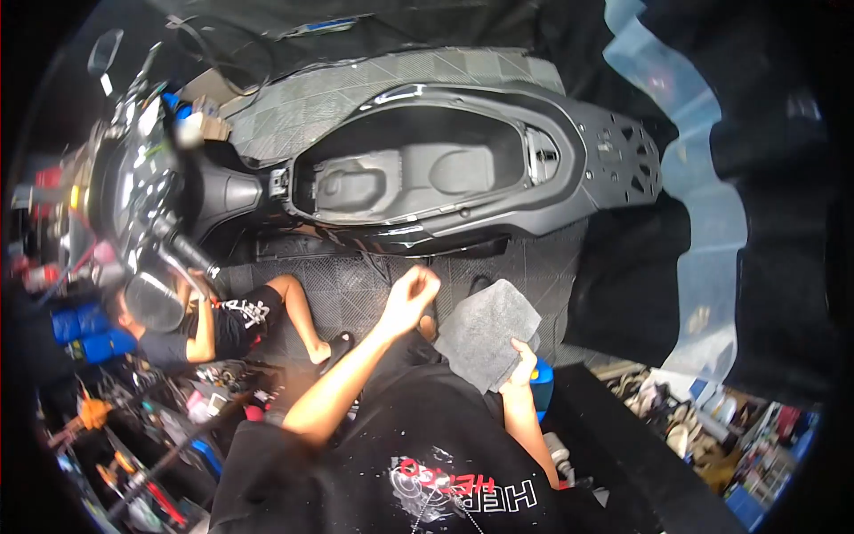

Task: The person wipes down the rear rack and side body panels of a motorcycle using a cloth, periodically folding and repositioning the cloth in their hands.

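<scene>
My left hand [412, 296] is raised in front of me with its fingers curled closed. Whether anything is inside it is hidden. In my right hand [519, 366] I grip a grey cloth [487, 331] by its lower right edge, and it hangs spread out and fairly flat. Beyond both hands stands a black scooter [418, 233] with its seat off, showing the open storage compartment [414, 178]. Neither hand touches the scooter. A blue and yellow object [542, 392], partly covered, is just beside my right hand.
Another person [253, 311] sits low by the scooter's front, near its mirror [154, 301]. Cluttered tools [151, 445] lie at lower left. Mixed items [712, 427] fill the lower right. A translucent sheet strip [712, 214] hangs along the dark right side.
</scene>
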Demonstrator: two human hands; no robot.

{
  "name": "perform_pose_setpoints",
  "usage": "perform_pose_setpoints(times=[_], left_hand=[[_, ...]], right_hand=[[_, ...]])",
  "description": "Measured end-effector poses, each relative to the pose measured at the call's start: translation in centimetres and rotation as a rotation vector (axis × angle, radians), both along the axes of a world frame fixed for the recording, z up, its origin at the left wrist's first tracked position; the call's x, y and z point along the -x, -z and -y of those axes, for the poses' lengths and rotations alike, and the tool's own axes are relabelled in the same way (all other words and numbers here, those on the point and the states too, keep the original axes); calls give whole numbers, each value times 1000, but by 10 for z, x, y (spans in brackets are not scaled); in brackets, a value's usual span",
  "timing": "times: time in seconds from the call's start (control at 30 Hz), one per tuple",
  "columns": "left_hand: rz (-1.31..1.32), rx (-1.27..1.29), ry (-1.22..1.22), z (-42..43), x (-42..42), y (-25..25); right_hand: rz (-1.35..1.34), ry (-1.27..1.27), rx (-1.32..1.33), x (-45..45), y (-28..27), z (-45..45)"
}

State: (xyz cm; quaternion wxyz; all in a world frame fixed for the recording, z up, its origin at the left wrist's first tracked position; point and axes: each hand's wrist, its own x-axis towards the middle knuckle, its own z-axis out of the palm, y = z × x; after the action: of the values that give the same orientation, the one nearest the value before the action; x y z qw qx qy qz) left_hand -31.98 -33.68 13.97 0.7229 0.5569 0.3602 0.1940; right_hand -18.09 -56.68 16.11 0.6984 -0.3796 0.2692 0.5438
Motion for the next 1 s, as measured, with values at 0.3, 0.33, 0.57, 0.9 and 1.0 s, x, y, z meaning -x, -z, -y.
perform_pose_setpoints(times=[0.3, 0.33, 0.57, 0.9, 1.0], left_hand=[[407, 772, -573, 76, 78, -91], [466, 868, -716, 87, 86, -87], [907, 839, -744, 83, 127, -96], [1045, 776, -873, 76, 251, -73], [1027, 824, -840, 63, 286, -66]], right_hand=[[1581, -1161, -668, 28, -157, -123], [1840, -1398, -715, 37, -171, -131], [1780, -1611, -1201, 74, -164, -118], [1964, -1441, -469, 33, -156, -156], [1995, -1339, -294, 52, -147, -165]])
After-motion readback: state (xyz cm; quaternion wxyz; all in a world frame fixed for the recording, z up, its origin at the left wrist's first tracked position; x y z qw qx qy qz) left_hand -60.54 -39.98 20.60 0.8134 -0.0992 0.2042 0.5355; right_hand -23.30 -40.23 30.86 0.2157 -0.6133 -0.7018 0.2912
